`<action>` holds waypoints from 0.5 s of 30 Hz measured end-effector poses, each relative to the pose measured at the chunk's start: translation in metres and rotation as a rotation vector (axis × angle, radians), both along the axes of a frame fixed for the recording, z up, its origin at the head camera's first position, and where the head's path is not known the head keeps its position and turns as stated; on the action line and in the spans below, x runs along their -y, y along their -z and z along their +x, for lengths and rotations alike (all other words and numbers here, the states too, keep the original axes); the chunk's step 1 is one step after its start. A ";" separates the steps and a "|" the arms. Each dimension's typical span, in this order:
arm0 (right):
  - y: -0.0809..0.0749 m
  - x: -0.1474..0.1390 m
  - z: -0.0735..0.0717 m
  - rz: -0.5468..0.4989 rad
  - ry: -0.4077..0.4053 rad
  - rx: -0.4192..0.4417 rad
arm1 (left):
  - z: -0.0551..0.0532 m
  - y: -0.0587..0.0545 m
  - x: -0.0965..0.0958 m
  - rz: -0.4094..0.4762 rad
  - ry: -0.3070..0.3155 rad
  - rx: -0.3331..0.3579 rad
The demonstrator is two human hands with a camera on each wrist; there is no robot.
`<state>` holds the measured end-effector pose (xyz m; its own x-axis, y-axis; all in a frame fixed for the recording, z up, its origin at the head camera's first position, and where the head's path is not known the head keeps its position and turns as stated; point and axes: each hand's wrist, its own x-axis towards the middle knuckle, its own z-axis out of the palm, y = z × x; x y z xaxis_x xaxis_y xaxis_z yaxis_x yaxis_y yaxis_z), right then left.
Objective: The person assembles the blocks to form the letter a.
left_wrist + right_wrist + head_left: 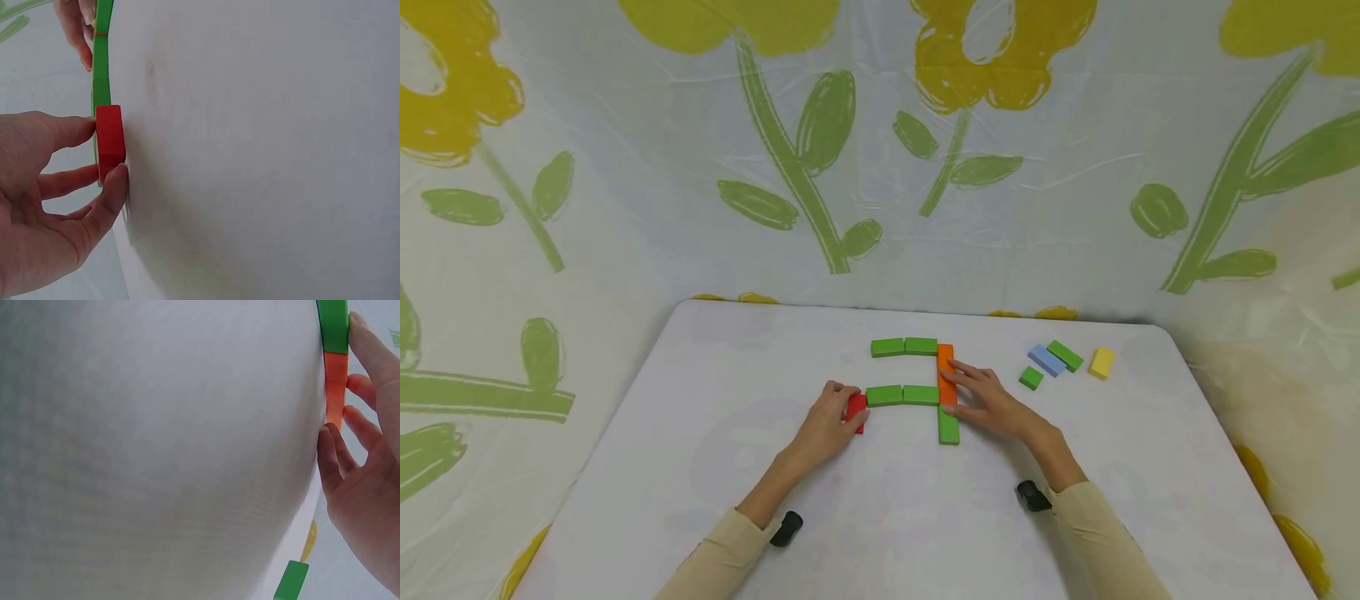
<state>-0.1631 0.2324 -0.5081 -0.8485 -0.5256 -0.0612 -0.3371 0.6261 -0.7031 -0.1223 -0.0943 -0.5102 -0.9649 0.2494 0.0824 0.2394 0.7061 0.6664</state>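
Observation:
My left hand (829,423) pinches a red block (111,140) between thumb and fingers, at the left end of a row of two green blocks (884,396). That row reaches right to an upright line of orange blocks (946,367), with a green block (949,426) at its near end. My right hand (996,406) rests along the right side of this line. Its fingertips touch the orange, and its thumb lies by the green block, as the right wrist view shows. A second row of two green blocks (888,347) runs left from the line's far end.
To the right lie loose blocks: a blue one (1046,361), a long green one (1065,356), a small green one (1031,378) and a yellow one (1102,363). The white table (700,467) meets a flower-patterned cloth (685,167) at its back.

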 end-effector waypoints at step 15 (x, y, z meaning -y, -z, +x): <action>0.000 -0.001 0.000 0.007 0.005 0.007 | 0.003 -0.001 -0.001 0.005 -0.004 0.031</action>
